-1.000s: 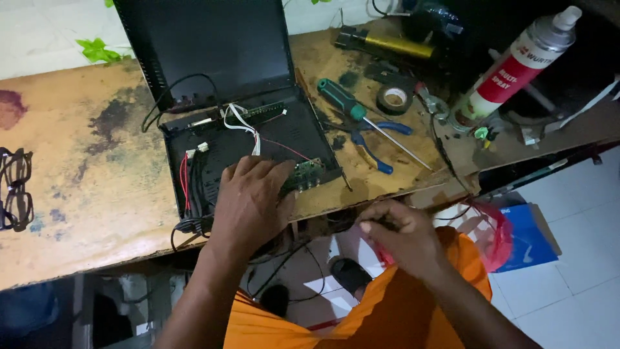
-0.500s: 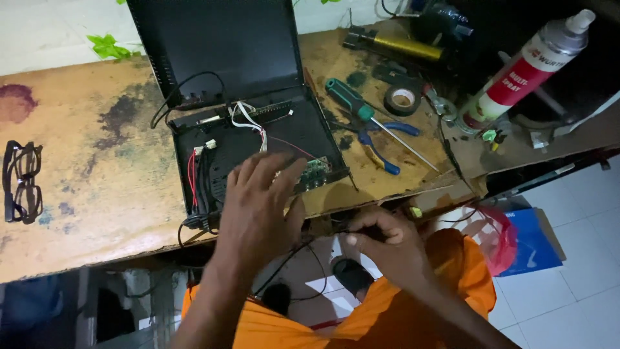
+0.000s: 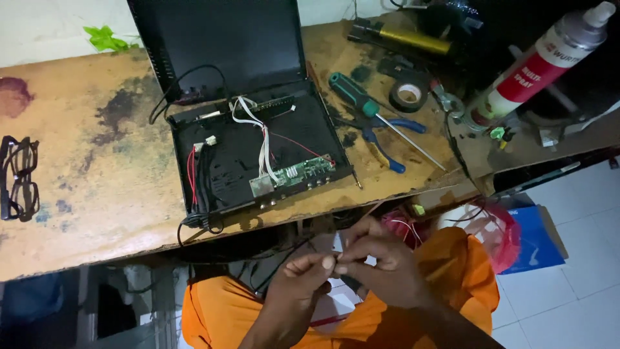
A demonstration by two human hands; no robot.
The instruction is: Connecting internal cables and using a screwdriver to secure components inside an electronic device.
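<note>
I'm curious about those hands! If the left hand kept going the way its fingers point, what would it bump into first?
Most likely the right hand: the left hand points right and slightly up, its fingertips already meeting the right one's over the orange cloth.

Bench (image 3: 97,187): worn wood, stained dark in patches.
Middle: opened black case (image 3: 258,155), wires and a small circuit board inside.
Left edge: glasses (image 3: 18,178).
Right: green-handled screwdriver (image 3: 378,116), blue-handled pliers (image 3: 384,139), roll of black tape (image 3: 409,95), spray can (image 3: 536,64).
</note>
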